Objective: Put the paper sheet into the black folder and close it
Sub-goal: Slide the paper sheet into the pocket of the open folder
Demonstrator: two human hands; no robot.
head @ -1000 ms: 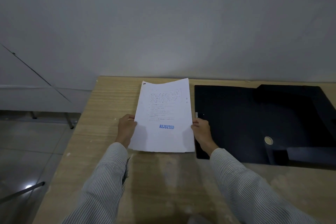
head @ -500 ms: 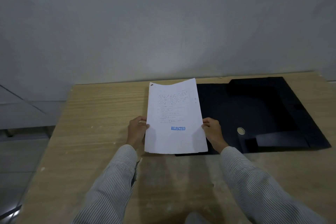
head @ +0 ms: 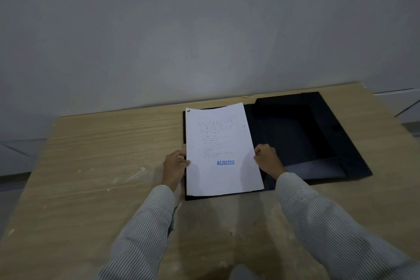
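A white paper sheet with printed text and a blue "REJECTED" stamp is held over the left half of the open black folder. My left hand pinches the sheet's left edge and my right hand pinches its right edge. The folder lies flat and open on the wooden table, its right half with inner flaps uncovered. The sheet hides most of the folder's left half; only thin black strips show along the sheet's left and bottom edges.
The table's far edge meets a grey wall. Pale scuffs and smears mark the tabletop near me. The floor drops away past the table's left edge, and a white ledge shows at the far right.
Both hands have carried the sheet to the right, from beside the folder on the bare table to over the folder's left half. The head camera has also turned right.
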